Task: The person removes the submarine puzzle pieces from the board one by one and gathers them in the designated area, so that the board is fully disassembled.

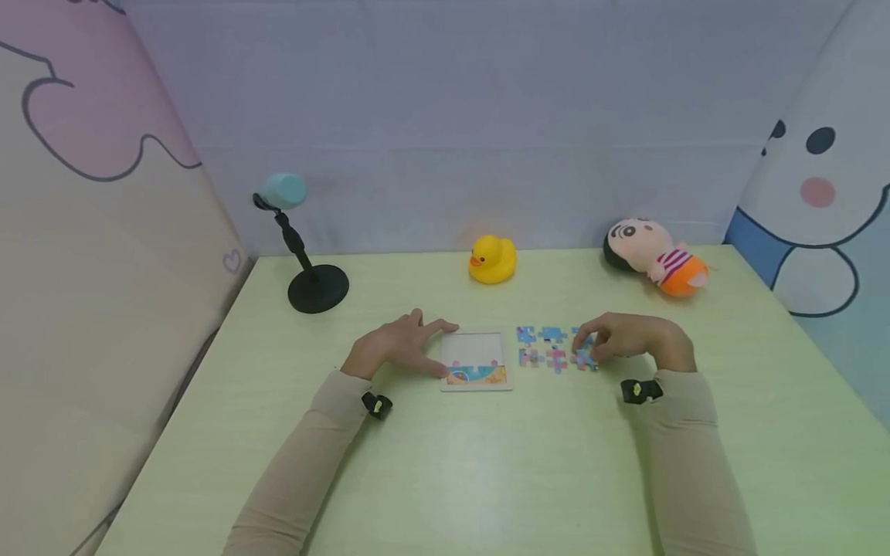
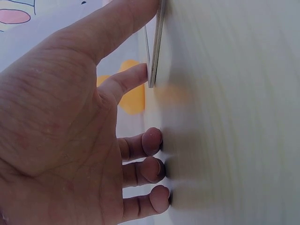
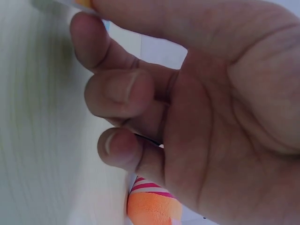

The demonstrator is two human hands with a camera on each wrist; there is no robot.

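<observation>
My left hand point(image 1: 402, 342) spreads its thumb and index finger along the left side of a white-rimmed jigsaw tray point(image 1: 477, 388), touching it near two corners. The other three fingertips point(image 2: 152, 141) rest on the table in the left wrist view. A strip of blue and orange puzzle point(image 1: 476, 375) fills the tray's near part; its far part shows pale backing. To the right of the tray, my right hand point(image 1: 629, 336) pinches a puzzle piece point(image 3: 84, 3) between thumb and fingers, mostly out of frame in the right wrist view. Several loose pieces point(image 1: 552, 335) lie in two rows beside that hand.
A yellow rubber duck point(image 1: 494, 261) sits at the back of the table point(image 1: 431, 471). Back right lies a plush doll point(image 1: 653, 259) with orange shorts. A black stand point(image 1: 317, 289) with a light-blue head stands at the back left. Walls rise behind and along both sides.
</observation>
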